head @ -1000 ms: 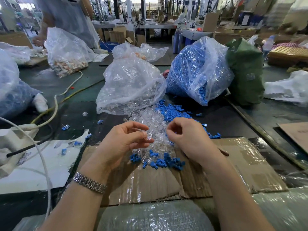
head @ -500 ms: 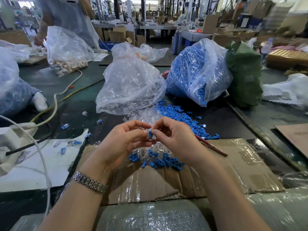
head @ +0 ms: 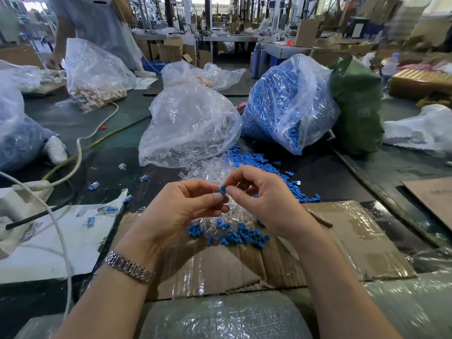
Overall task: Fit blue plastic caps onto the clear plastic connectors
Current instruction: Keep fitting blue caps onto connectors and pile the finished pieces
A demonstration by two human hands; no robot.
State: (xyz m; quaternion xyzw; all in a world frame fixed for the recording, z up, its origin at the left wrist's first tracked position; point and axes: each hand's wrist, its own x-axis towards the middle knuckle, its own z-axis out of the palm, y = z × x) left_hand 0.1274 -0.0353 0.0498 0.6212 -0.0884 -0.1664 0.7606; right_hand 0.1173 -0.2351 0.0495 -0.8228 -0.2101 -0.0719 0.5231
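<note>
Both hands were raised a little above the worktop (head: 318, 172), close together in the middle of the view. The left hand (head: 181, 209) had its fingers curled, and its thumb and forefinger pinched a clear connector (head: 219, 193), which was hard to see because it was transparent. The right hand (head: 264, 199) also had curled fingers; its thumb and forefinger pinched a small blue cap (head: 223, 190) and held it against the connector, so the two hands met at this point. I could not tell how far the cap sat on the connector.

Just under the hands lay a loose pile of clear connectors (head: 220, 172), and on its near side a small heap of blue caps (head: 242, 237) rested on a flat sheet of cardboard (head: 342, 241). More blue caps (head: 256, 160) were scattered to the right, toward the far side.

Farther away stood a clear bag of connectors (head: 190, 128) and, to the right of it, a bag full of blue caps (head: 286, 101). A green bag (head: 357, 104) stood just beside that one. On the left, a white cable (head: 78, 152) ran across the worktop, and a few single pieces lay near a white sheet (head: 61, 241). The left wrist wore a metal bracelet (head: 129, 266).
</note>
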